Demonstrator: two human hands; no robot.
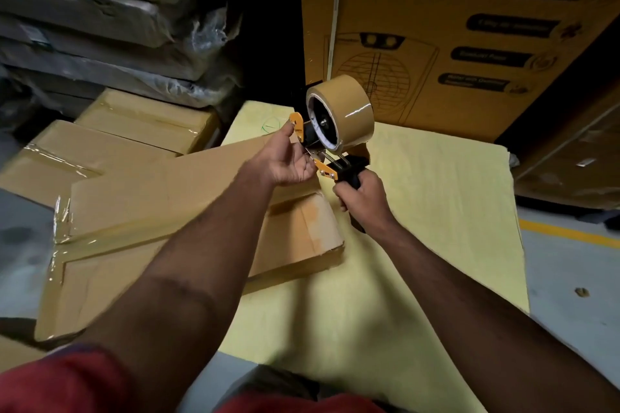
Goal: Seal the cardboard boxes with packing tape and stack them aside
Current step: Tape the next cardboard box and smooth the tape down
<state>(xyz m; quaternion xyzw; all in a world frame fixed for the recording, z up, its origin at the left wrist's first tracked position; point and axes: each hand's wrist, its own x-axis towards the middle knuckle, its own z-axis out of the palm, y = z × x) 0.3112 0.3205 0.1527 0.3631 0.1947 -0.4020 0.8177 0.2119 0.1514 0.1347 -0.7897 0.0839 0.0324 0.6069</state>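
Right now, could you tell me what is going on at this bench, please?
A person is readying a tape gun. The right hand grips its black handle, and the left hand fingers the orange front end, seemingly at the tape's loose end. The brown tape roll sits on top. A flat cardboard box lies on the yellow sheet below, tape already shining along its left edge. More boxes lie behind it.

A single wide-angle camera sits on the person's head and looks forward and steeply down along both bare forearms, so the red sleeve [60,382] fills the near bottom edge. It is close to the work: the pale yellow sheet-covered surface [436,211] spreads across the middle, and the tall printed orange-brown carton [436,27] bends at the far upper right.
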